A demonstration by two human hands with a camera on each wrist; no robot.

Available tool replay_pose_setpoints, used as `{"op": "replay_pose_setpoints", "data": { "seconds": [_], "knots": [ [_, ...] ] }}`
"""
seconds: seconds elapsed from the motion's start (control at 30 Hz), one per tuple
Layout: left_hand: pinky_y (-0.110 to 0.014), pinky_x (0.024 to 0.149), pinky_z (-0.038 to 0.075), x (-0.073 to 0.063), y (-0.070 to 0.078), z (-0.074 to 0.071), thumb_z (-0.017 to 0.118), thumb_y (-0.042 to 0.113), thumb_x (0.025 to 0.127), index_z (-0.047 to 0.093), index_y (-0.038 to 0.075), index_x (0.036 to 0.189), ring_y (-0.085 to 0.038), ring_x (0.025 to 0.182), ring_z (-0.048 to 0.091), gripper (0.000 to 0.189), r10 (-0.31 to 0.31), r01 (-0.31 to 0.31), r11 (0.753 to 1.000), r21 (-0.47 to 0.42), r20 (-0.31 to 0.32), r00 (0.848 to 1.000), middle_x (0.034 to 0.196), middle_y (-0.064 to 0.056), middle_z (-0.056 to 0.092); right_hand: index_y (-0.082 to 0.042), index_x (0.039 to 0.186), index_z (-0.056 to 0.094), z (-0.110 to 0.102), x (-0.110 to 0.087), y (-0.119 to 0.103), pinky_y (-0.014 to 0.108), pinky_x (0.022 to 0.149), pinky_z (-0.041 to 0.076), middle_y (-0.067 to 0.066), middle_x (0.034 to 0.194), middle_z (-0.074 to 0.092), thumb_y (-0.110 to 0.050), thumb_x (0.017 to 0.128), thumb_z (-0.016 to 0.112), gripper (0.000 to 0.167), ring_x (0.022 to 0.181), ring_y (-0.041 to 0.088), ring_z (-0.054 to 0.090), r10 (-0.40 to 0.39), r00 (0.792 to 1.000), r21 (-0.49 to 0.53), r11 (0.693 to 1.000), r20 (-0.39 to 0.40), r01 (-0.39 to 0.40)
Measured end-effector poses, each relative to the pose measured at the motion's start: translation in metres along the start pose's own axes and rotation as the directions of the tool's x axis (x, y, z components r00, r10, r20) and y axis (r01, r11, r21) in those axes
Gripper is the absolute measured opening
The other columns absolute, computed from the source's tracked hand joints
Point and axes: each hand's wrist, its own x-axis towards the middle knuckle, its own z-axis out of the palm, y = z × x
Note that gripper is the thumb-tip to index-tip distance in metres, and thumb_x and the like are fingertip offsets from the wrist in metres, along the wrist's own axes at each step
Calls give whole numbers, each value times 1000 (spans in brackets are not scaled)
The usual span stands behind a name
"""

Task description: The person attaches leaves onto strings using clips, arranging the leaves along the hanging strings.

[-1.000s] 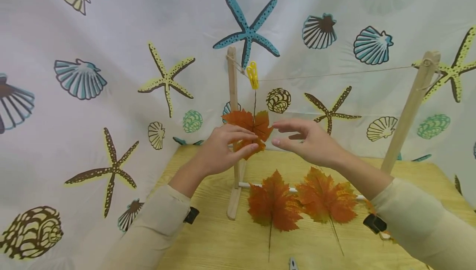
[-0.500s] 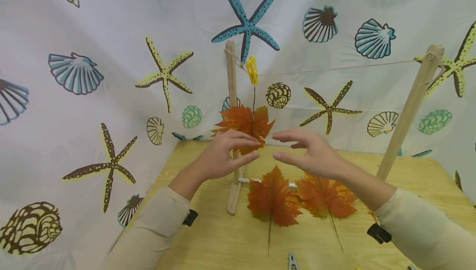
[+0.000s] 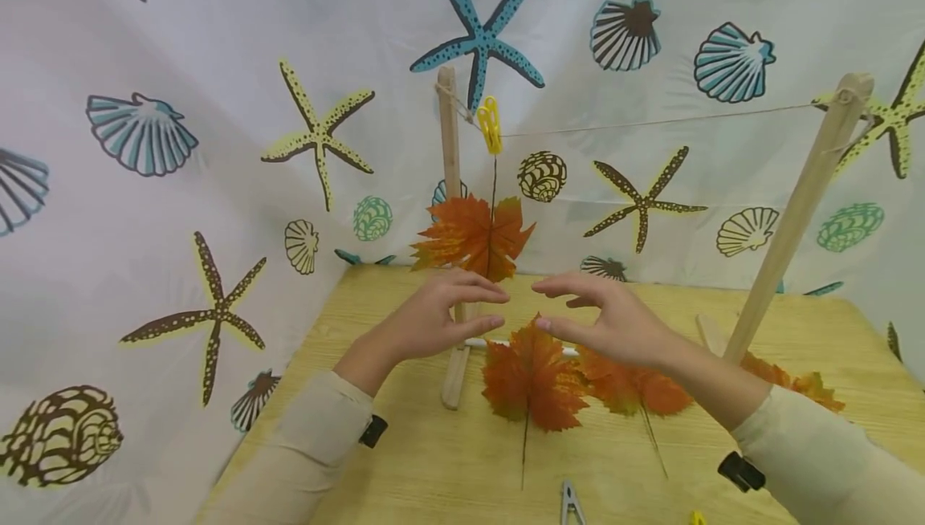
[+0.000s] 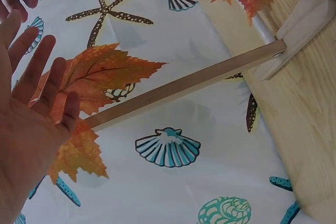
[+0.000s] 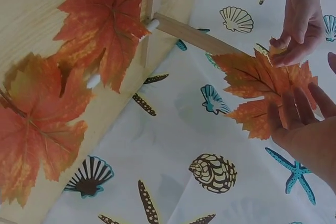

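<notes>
**Leaf hangs by its stem, both hands holding nothing**

The hanging leaf (image 3: pixel 473 228) is upside down on the string (image 3: pixel 650 120), its stem in the yellow clip (image 3: pixel 490 125) near the left post (image 3: pixel 450 140). Your left hand (image 3: pixel 437 316) and right hand (image 3: pixel 614 316) face each other just below it, fingers spread and loosely bent, nothing gripped. Your left hand covers part of the leaf's lower edge in the head view; you can't tell whether it touches.

On the desk (image 3: pixel 419 461), the near leaf (image 3: pixel 531 384) shows almost whole, but your right arm (image 3: pixel 711 368) hides part of the middle leaf (image 3: pixel 636 388) and of the far leaf (image 3: pixel 802 384). The leaves cover much of the white rod (image 3: pixel 480 342). The bottom edge cuts off the grey clip (image 3: pixel 568 501) and a yellow piece (image 3: pixel 697 518) too small to make out.
</notes>
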Motion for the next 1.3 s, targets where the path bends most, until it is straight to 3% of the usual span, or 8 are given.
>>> {"op": "replay_pose_setpoints", "data": {
  "seconds": [0.17, 0.4, 0.77, 0.87, 1.07, 1.3],
  "knots": [
    [-42, 102, 50, -4, -6, 11, 71, 30, 94, 71, 16, 125, -19, 119, 60, 34, 17, -17, 1000, -14, 26, 1000, 124, 0, 69, -15, 131, 64, 6, -7, 5, 46, 100, 52, 3, 134, 64, -25, 93, 72, 40, 124, 23, 60, -25, 1000, 11, 1000, 12, 25],
    [-44, 103, 47, -7, -9, 14, 73, 26, 92, 72, 16, 123, -18, 117, 60, 33, 13, -13, 1000, -11, 37, 999, 122, 2, 70, -16, 130, 65, 12, -14, 9, 44, 98, 53, 2, 132, 66, -27, 94, 71, 38, 120, 22, 62, -13, 1000, 3, 1000, 16, 13],
    [-34, 95, 52, -17, -20, 33, 74, 22, 91, 73, 14, 122, -15, 111, 60, 33, 17, -14, 999, -47, 81, 997, 119, 1, 68, -18, 125, 68, 29, -28, 26, 34, 90, 56, -5, 120, 70, -25, 92, 73, 34, 109, 11, 65, -97, 995, -46, 994, 28, 98],
    [-33, 92, 53, -20, -21, 36, 74, 22, 90, 73, 14, 122, -16, 111, 61, 32, 8, -4, 999, -43, 89, 996, 119, 1, 68, -19, 125, 68, 33, -32, 29, 34, 90, 56, -5, 119, 69, -26, 92, 73, 35, 107, 11, 65, -96, 995, -39, 994, 38, 98],
    [-38, 98, 52, -26, -24, 48, 75, 20, 90, 72, 15, 122, -19, 115, 60, 33, -25, 29, 999, -34, 126, 992, 121, 0, 68, -21, 127, 67, 38, -41, 35, 35, 89, 56, -6, 120, 68, -29, 93, 72, 35, 109, 12, 65, -61, 996, -21, 998, 65, 62],
    [-36, 100, 51, -33, -32, 63, 74, 23, 90, 73, 15, 122, -18, 117, 60, 32, -42, 55, 995, -79, 160, 986, 123, 1, 67, -21, 126, 66, 43, -51, 44, 32, 86, 56, -6, 118, 69, -31, 95, 70, 33, 106, 11, 65, -53, 992, 6, 999, 115, 53]
  ]
}}
